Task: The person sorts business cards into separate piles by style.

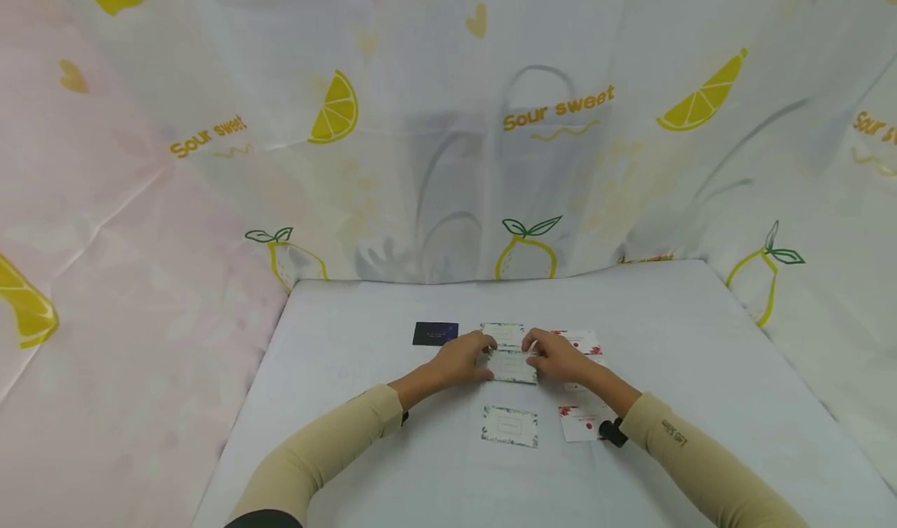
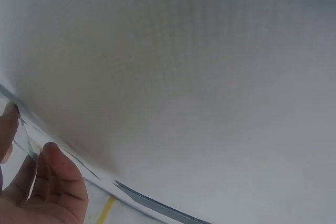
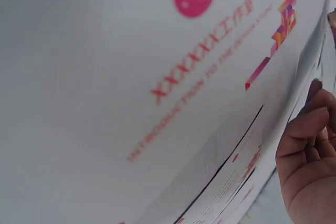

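Observation:
Both hands hold a white card with a leafy border (image 1: 511, 367) by its opposite short sides, low over the table. My left hand (image 1: 462, 359) has thumb and fingers bent at its left edge, and in the left wrist view the same hand (image 2: 60, 190) shows a thin card edge by the fingertips. At the right edge, my right hand (image 1: 558, 357) grips with curled fingers. A matching leafy card (image 1: 503, 335) lies just beyond, partly overlapped by the held one. Another leafy card (image 1: 509, 426) lies nearer the body.
Left of the leafy column lies a dark blue-black card (image 1: 433, 333). To the right is a column of white cards with red print, including a far one (image 1: 585, 341) and a near one (image 1: 578, 425); the right arm partly covers this column. A lemon-print curtain (image 1: 392, 201) closes off the back.

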A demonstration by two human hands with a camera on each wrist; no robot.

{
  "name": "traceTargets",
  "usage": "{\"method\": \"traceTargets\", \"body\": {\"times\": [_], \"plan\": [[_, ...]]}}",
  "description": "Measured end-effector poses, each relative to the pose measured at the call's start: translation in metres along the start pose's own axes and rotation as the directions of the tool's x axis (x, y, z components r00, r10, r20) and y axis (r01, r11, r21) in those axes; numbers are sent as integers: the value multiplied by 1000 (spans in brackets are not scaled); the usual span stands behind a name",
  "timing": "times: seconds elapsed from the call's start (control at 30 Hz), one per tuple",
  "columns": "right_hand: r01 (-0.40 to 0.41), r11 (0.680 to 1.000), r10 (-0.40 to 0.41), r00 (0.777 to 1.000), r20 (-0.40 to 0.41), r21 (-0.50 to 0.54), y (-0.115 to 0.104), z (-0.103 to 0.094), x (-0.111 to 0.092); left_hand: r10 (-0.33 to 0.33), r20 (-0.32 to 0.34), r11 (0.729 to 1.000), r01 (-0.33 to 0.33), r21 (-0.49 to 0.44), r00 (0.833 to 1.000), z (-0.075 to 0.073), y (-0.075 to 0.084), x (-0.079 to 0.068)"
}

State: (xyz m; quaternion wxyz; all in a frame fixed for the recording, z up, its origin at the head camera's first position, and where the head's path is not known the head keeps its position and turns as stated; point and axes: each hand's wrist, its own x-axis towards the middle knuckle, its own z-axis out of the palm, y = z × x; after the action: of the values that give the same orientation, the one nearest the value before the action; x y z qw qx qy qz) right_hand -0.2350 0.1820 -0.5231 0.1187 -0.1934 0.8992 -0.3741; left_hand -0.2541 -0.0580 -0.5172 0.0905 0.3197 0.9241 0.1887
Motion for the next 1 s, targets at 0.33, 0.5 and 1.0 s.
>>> {"method": "traceTargets", "body": {"times": [0.33,0.5,1.0], "plan": [[51,985,-54,998,16,167,4,-5,-2,142,-37,990,-142,-3,989,-1,-5,1],[1,976,-4,1000,16,216,4,-10,3,183,-29,983,-183,-14,983,-6,-10,5],[35,999,-32,988,-151,21,-3,-5,5,82,-22,991,-84,-104,996,-11,-17,13]]}}
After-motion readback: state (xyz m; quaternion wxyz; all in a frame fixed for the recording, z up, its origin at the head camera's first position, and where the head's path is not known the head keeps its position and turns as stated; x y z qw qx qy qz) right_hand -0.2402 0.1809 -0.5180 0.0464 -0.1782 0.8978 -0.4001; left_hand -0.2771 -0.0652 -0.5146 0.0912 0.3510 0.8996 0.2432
